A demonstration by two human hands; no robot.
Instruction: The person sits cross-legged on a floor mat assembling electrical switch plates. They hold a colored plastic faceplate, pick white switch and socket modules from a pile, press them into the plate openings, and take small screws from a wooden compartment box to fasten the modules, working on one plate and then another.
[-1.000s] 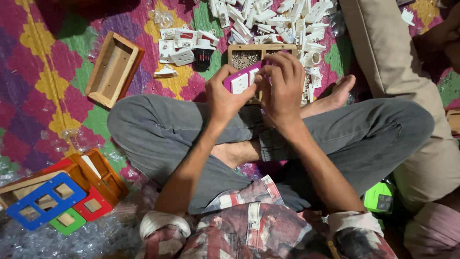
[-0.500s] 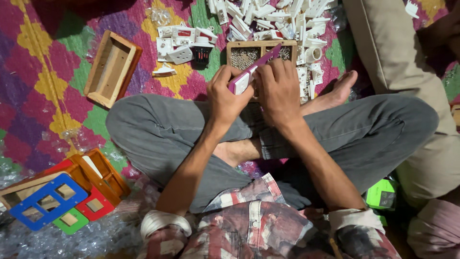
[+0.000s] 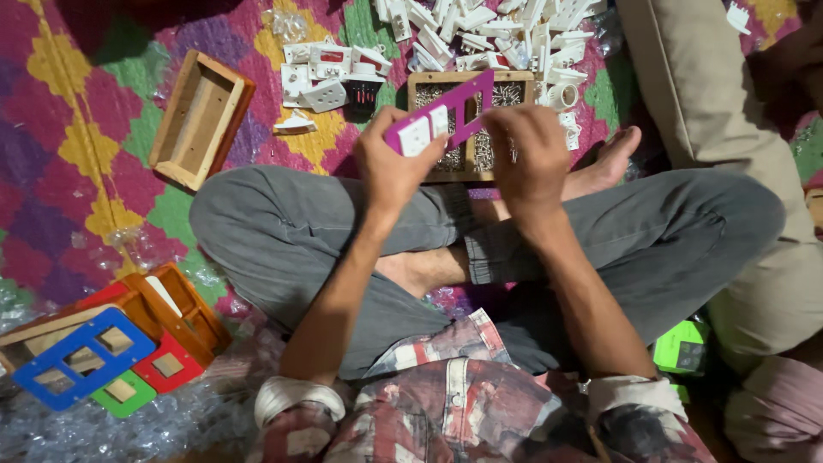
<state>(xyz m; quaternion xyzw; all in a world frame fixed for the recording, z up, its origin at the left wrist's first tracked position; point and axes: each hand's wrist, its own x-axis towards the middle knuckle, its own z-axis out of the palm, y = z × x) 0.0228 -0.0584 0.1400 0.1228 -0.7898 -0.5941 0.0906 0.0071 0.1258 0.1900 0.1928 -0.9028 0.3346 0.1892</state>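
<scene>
I sit cross-legged on a patterned mat. My left hand (image 3: 390, 163) grips the lower end of a purple switch plate (image 3: 446, 113) that carries white switches and has open cut-outs. My right hand (image 3: 531, 159) is closed on the plate's right side from below. The plate is held tilted above a wooden tray of small screws (image 3: 429, 81), which lies just past my shins.
A heap of white switch and socket parts (image 3: 480, 34) lies beyond the tray. An empty wooden box (image 3: 201, 120) sits at the upper left. Blue, red and green plates on wooden boxes (image 3: 86, 356) rest at the lower left on bubble wrap. A green object (image 3: 681, 347) lies by my right knee.
Both hands have lifted the purple plate and turned it, so its face with the switches and cut-outs now shows. My right hand has shifted to the plate's right side.
</scene>
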